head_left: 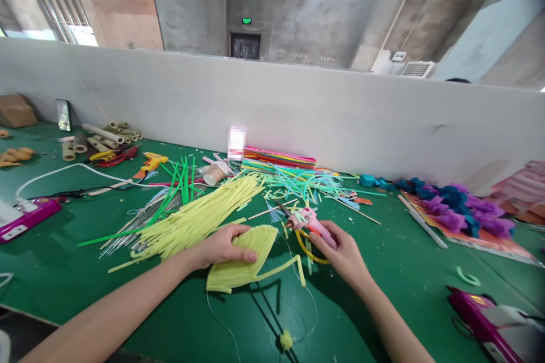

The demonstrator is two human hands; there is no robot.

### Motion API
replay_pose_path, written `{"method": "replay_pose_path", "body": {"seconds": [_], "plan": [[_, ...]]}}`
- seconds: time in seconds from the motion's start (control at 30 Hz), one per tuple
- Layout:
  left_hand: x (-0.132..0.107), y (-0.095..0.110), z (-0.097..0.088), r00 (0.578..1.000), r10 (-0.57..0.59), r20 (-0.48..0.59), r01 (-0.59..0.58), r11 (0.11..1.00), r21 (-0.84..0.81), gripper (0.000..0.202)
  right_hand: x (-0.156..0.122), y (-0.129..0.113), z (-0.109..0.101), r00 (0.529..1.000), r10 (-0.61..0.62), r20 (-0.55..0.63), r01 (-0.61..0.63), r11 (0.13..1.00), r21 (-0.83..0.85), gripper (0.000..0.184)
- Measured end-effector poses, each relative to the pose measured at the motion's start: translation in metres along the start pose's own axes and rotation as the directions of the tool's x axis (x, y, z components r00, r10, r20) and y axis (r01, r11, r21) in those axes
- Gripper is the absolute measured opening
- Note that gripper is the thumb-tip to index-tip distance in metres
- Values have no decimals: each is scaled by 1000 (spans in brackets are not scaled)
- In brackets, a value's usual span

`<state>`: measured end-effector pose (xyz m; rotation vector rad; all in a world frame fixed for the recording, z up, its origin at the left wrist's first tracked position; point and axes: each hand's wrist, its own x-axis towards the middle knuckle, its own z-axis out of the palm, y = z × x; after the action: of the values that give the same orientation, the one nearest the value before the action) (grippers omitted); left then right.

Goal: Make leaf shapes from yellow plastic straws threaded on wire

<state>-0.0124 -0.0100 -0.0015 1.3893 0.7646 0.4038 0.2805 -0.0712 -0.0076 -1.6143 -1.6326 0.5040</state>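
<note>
My left hand [223, 248] lies on a flat fan-shaped piece made of pale yellow straws [242, 264], fingers curled over its top edge and gripping it. One long yellow straw sticks out of the piece to the right. My right hand [343, 252] rests on the green table [63, 272], its fingers closed round the handle of a pink glue gun [313, 222] whose nozzle points left. A thin white thread [221, 323] runs down from the piece to a small yellow pom-pom [286, 340].
A big heap of loose yellow straws [200, 215] lies just behind my left hand, with green and teal straws [298, 181] further back. A paper cup [215, 173], cardboard tubes [106, 135], another glue gun [151, 161], purple-blue fuzzy craft pieces [460, 204] and magenta power strips [25, 216] surround them.
</note>
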Motion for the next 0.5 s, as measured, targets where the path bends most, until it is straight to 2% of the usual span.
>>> {"method": "replay_pose_path", "body": {"seconds": [0.5], "plan": [[-1, 3, 1, 1000, 2, 4, -2, 1000, 0, 54, -1, -1, 2, 1000, -8, 21, 9, 999, -48, 36]]}}
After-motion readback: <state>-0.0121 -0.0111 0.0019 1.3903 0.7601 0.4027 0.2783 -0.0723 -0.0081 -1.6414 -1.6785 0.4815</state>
